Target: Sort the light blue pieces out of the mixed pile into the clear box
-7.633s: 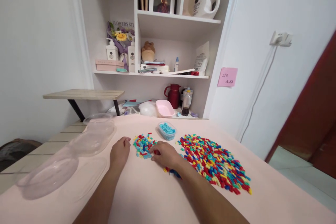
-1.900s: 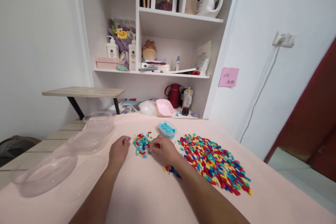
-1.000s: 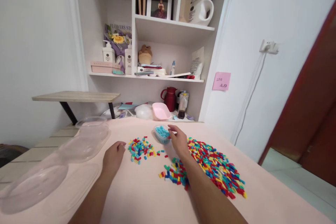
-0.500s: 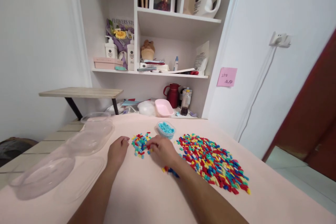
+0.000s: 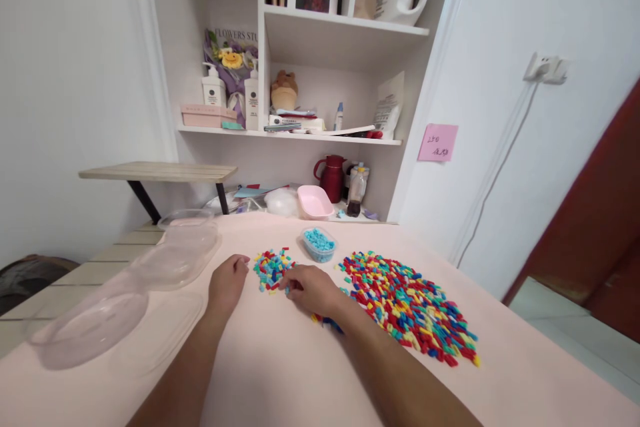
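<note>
A small mixed pile of colourful little plastic bricks (image 5: 271,268) lies between my two hands on the pink tabletop. My left hand (image 5: 229,282) rests just left of the pile, fingers curled in; whatever they may hold is hidden. At the pile's right front edge, my right hand (image 5: 311,288) bends its fingers down in a pinch by the bricks, and its fingertips are partly hidden. Behind it stands a clear tub (image 5: 321,256) of light blue bricks. A much larger heap of mixed bricks (image 5: 410,307) spreads to the right of my right forearm.
Clear plastic containers (image 5: 95,327) and a thin clear lid (image 5: 163,330) lie along the left side. A pink tray (image 5: 315,202), a red jug (image 5: 332,179) and a bottle (image 5: 356,193) stand at the back below the shelves. A small raised wooden shelf (image 5: 160,171) sits at back left.
My right hand has drawn slightly toward me and right along the small pile's edge, fingers more curled. The left hand stays beside the pile. The view has shifted slightly.
</note>
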Available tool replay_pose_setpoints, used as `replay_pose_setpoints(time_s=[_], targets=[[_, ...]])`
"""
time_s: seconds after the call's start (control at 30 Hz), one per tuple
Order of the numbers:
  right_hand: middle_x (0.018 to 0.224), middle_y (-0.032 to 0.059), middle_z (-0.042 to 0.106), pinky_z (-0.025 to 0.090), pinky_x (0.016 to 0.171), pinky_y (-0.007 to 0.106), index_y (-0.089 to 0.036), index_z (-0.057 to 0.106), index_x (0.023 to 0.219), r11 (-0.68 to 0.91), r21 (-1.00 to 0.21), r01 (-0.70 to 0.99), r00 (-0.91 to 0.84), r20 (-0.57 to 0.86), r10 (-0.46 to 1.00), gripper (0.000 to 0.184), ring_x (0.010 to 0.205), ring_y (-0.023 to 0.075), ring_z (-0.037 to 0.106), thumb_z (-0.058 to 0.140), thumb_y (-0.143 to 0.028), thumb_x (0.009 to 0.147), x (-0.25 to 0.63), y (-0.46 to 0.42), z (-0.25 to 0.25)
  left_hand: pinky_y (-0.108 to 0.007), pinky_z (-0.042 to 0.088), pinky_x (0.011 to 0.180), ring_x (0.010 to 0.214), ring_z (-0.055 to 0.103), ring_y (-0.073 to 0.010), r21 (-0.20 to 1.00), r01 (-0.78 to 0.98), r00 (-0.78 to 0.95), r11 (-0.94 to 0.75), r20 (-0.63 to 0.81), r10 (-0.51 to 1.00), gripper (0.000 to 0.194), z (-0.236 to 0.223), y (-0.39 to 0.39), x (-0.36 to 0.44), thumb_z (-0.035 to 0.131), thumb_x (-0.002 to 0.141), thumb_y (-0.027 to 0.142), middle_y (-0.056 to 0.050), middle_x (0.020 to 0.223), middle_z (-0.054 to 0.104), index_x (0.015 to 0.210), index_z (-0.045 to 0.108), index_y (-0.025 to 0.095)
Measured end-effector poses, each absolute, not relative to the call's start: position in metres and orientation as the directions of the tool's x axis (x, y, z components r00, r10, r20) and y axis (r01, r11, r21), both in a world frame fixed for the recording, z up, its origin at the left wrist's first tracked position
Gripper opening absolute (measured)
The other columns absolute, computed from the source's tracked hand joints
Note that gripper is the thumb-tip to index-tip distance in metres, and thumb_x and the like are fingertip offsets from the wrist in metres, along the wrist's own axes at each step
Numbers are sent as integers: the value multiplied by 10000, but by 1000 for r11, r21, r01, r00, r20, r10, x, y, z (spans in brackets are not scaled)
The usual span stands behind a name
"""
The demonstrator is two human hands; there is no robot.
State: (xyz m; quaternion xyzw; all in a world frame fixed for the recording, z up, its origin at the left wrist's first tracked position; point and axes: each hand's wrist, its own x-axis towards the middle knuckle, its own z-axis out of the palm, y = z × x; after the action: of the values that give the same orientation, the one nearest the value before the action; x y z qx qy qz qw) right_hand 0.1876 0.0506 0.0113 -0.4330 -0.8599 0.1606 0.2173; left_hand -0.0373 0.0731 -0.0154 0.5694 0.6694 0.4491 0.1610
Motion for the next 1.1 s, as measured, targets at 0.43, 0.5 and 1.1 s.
replay_pose_setpoints(time_s=[0.43, 0.5, 1.1], targets=[[914, -26, 717, 387, 708, 241, -283, 725, 827, 549, -431, 716, -494, 243, 835, 192, 867, 169, 622, 602, -162, 744, 187, 50, 11, -270, 488, 705, 792, 688, -183, 786, 615, -296, -60, 301, 906, 318, -19, 75, -38, 410, 789, 294, -24, 819, 746, 918, 694, 231], [888, -30, 723, 398, 704, 237, -275, 717, 798, 530, -480, 699, -467, 254, 847, 159, 848, 163, 628, 591, -185, 764, 188, 50, 12, -270, 487, 709, 796, 688, -182, 785, 617, -292, -59, 298, 909, 320, -19, 77, -39, 406, 795, 303, -23, 820, 745, 915, 694, 232], [772, 4, 617, 402, 484, 210, -174, 647, 1026, 452, -890, -55, 394, 397, 829, 373, 524, 99, 573, 542, -432, 778, 260, 89, 28, -273, 500, 700, 784, 698, -194, 799, 600, -281, -50, 268, 922, 313, -14, 77, -40, 415, 788, 337, -22, 828, 751, 889, 691, 228]])
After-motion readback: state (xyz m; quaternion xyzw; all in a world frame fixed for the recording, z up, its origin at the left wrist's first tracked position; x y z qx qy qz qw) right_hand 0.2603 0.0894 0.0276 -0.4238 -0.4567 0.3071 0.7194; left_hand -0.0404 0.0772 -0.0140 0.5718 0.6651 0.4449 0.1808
